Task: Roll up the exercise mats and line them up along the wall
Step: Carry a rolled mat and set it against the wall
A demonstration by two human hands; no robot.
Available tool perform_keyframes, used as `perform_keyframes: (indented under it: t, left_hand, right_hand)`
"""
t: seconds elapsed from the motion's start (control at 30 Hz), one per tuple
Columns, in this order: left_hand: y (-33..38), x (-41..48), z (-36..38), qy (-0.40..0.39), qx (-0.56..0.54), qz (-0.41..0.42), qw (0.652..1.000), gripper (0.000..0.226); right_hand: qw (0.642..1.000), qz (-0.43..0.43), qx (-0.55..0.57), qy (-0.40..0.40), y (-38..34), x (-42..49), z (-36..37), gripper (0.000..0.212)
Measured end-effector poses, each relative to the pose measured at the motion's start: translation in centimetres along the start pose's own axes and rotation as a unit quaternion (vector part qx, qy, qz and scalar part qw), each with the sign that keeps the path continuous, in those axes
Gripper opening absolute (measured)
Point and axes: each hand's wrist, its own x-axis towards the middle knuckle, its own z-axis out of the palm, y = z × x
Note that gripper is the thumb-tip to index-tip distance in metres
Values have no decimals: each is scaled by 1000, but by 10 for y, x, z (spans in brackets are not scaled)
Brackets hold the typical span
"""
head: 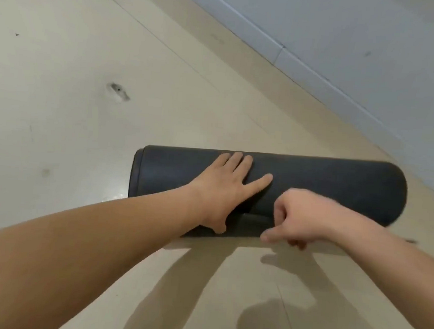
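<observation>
A dark grey foam exercise mat point(337, 188), rolled into a thick cylinder, is seen lying on its side on the beige tiled floor point(84, 129), directly under the left hand point(224, 188). The left hand is laid flat on top of the roll with its fingers straight and spread and its thumb hanging over the near side; nothing is gripped by it. The right hand point(299, 216) is placed just to the right of the left hand, at the near lower edge of the roll, where a loose end of the mat is seen between the two hands. Its fingers are curled and its thumb is pointed towards the left hand, but it is blurred, so whether the mat's edge is pinched cannot be told. Beyond both hands and to the right, a pale grey wall point(348, 32) with a skirting board point(307, 65) is seen, near the roll's right end. A dark scuff mark point(118, 92) is visible on the floor, well beyond and left of the left hand.
</observation>
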Motion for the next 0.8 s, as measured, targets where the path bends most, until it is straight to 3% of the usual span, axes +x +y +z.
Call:
perform_keyframes:
  t: [0.03,0.07,0.1,0.13,0.17,0.2,0.27,0.33,0.4,0.53,0.67,0.8]
  left_hand:
    - [2,-1,3,17,32,45,998,137]
    - [2,-3,7,37,61,84,994,132]
    - [1,-6,12,61,83,113,988,127]
    - [-1,-9,18,85,96,127,984,123]
    - [-5,-14,23,104,95,120,983,122]
    - [-11,-21,28,118,82,88,986,125]
    - [-28,-38,33,121,13,-56,991,143]
    - [-45,-56,34,82,-88,-213,970,162]
    - [-56,-66,37,59,-162,-294,940,169]
    - [-55,-69,40,94,-270,-316,904,169]
    - [-52,-52,41,110,-244,-299,916,154]
    - [-17,-1,35,134,-239,-251,928,138]
  right_hand:
    - [994,15,-51,90,8,-1,-7,68]
    - [983,26,-108,144,13,0,-5,100]
    - [974,33,-160,158,18,5,3,140]
    - [972,29,-186,144,19,8,16,167]
    - [975,19,-173,137,19,12,33,178]
    - [980,7,-144,140,20,16,47,180]
    - [979,-3,-105,175,22,20,63,176]
    - [973,-10,-106,203,21,17,68,170]
    - [970,-17,-105,217,18,13,72,167]
    - [965,-29,-129,228,17,10,74,161]
    - [960,-22,-141,241,39,10,71,159]
    - [937,36,-169,304,106,10,81,165]
